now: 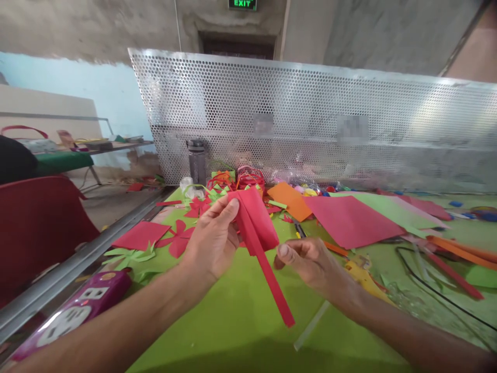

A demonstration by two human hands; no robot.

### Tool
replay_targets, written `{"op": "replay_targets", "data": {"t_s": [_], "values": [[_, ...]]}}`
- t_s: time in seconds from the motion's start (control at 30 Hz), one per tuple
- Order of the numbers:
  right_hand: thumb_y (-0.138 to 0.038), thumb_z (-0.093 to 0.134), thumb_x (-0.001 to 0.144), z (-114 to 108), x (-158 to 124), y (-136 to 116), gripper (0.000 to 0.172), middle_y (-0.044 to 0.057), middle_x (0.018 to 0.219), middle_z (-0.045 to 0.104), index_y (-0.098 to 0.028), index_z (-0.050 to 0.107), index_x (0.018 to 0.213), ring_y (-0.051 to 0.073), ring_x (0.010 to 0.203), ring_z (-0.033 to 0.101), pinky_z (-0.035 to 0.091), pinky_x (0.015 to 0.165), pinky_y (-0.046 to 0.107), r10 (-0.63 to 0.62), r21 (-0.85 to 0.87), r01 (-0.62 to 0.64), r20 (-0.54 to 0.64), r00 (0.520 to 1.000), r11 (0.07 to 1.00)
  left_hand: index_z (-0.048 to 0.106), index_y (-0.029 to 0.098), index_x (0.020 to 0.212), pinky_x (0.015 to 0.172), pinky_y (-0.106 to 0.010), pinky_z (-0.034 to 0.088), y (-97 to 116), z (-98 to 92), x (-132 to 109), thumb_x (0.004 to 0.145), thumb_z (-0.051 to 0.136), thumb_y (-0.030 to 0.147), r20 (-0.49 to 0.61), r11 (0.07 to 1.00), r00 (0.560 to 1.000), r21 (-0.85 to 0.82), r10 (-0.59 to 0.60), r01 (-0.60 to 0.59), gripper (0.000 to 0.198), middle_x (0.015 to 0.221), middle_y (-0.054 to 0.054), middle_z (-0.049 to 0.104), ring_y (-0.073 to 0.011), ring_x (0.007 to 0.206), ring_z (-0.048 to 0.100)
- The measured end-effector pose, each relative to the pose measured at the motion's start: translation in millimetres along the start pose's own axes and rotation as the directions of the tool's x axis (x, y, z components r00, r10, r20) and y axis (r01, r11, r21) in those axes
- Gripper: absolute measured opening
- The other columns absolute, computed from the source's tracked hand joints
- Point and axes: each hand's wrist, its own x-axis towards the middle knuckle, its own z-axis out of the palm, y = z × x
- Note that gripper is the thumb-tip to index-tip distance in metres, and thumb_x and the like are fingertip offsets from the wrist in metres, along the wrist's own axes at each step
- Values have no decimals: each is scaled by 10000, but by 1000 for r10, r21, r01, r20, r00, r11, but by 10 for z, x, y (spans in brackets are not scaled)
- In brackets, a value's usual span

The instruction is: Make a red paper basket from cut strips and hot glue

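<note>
My left hand pinches a folded red paper piece between thumb and fingers, holding it above the table. From this piece a long narrow red paper strip slants down to the right, its lower end free. My right hand is just right of the folded paper, fingers loosely bent, with nothing visible in it. A clear stick lies below that hand. Close to its right is a yellow glue gun, partly hidden by the wrist. Behind the fingers lies a dark cutter knife.
Red paper flowers, green paper leaves and coloured sheets litter the green table. A purple power strip runs along the left edge. A grey bottle stands before a perforated metal panel. A black cord curves at right.
</note>
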Motion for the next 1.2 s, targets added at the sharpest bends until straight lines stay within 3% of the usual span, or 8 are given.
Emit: {"op": "replay_targets", "data": {"t_s": [0.1, 0.2, 0.4, 0.57, 0.7, 1.07, 1.2], "values": [[-523, 593, 748, 64, -20, 8, 439, -58, 502, 303, -177, 451, 519, 67, 477, 235, 174, 440, 237, -8, 65, 4, 57, 998, 998, 606, 187, 780, 593, -253, 508, 2, 36, -9, 777, 648, 179, -1, 1000, 1000, -20, 13, -13, 43, 712, 35, 662, -105, 581, 599], [-455, 562, 794, 136, -15, 37, 351, -41, 526, 420, -165, 561, 596, 77, 500, 319, 251, 468, 226, -53, 85, 50, 41, 998, 995, 617, 191, 793, 621, -246, 507, -19, 69, -18, 765, 661, 164, -6, 997, 1000, -72, 13, -13, 59, 764, 32, 677, -103, 631, 609], [-464, 504, 823, 171, 49, 155, 375, 16, 626, 612, -148, 669, 706, 108, 547, 467, 345, 518, 236, -35, 82, 35, -3, 999, 996, 626, 176, 803, 628, -212, 511, -55, 83, -25, 792, 625, 124, 1, 991, 1000, -132, 21, -21, 53, 764, 33, 680, -87, 652, 615], [-450, 522, 811, 159, 76, 207, 376, 12, 577, 609, -143, 680, 663, 94, 501, 453, 331, 491, 233, -6, 84, 3, 30, 1000, 996, 628, 173, 792, 626, -208, 512, -63, 76, -21, 781, 644, 138, -1, 995, 1000, -99, 9, -9, 40, 759, 30, 682, -88, 650, 617], [-459, 539, 801, 193, 86, 226, 370, 10, 558, 624, -152, 657, 631, 79, 461, 431, 328, 470, 226, 22, 180, -31, 50, 999, 983, 627, 175, 756, 624, -191, 504, -54, 79, -13, 767, 656, 125, -12, 993, 999, -112, 32, -33, 59, 740, 36, 677, -81, 638, 612], [-487, 634, 730, 285, 77, 212, 336, 6, 528, 643, -172, 676, 621, 99, 472, 516, 393, 498, 233, 59, 335, -36, -58, 997, 942, 614, 191, 794, 647, -246, 512, -19, 100, -19, 754, 682, 174, -15, 994, 999, -105, 30, -31, 80, 761, 37, 673, -101, 637, 607], [-455, 659, 723, 295, 81, 214, 289, -9, 511, 634, -170, 704, 714, 96, 469, 527, 388, 500, 228, 73, 417, -35, -76, 994, 908, 608, 181, 804, 659, -246, 527, -12, 116, -18, 779, 650, 150, -29, 992, 999, -121, 23, -26, 58, 774, 28, 677, -97, 652, 612]]}}
